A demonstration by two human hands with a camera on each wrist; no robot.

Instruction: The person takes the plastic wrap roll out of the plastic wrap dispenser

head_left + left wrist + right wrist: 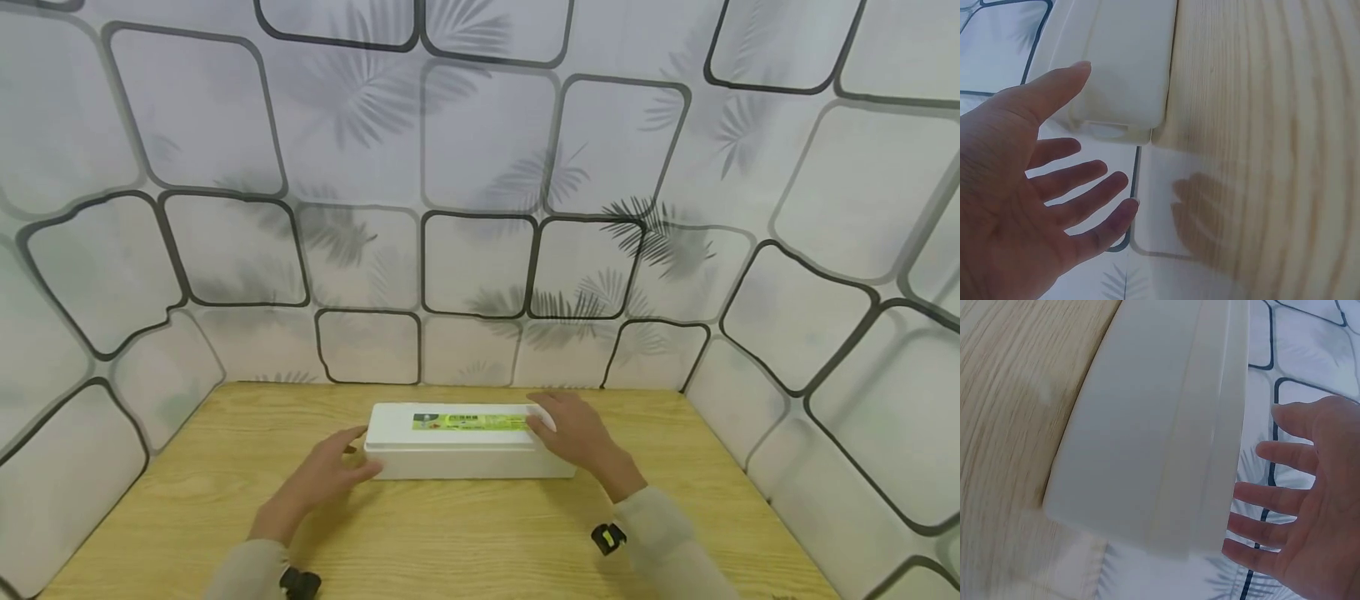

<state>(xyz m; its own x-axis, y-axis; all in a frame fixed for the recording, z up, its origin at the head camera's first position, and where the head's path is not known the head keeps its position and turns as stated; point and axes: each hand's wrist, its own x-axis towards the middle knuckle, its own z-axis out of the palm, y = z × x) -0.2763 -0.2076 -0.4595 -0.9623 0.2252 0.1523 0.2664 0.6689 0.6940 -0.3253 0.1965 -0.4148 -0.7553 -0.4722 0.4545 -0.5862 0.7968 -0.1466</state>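
A long white lidded box [465, 463] lies crosswise on the wooden table, a green and yellow label [472, 422] along its lid. At the box's left end is my left hand [326, 479], fingers spread and thumb toward the front corner. The left wrist view shows that hand [1029, 194] with its palm facing the box end [1116, 75] and nothing in its grasp. My right hand [573, 429] reaches over the right end of the lid. Seen from the right wrist, its extended fingertips are right at the lid's edge [1216, 456].
Pale wood-grain table top [450, 542] spreads around the box. Patterned cloth walls [480, 267] with dark rounded squares and leaf prints close in the back and both sides. Each wrist wears a black strap, such as the right strap [608, 538].
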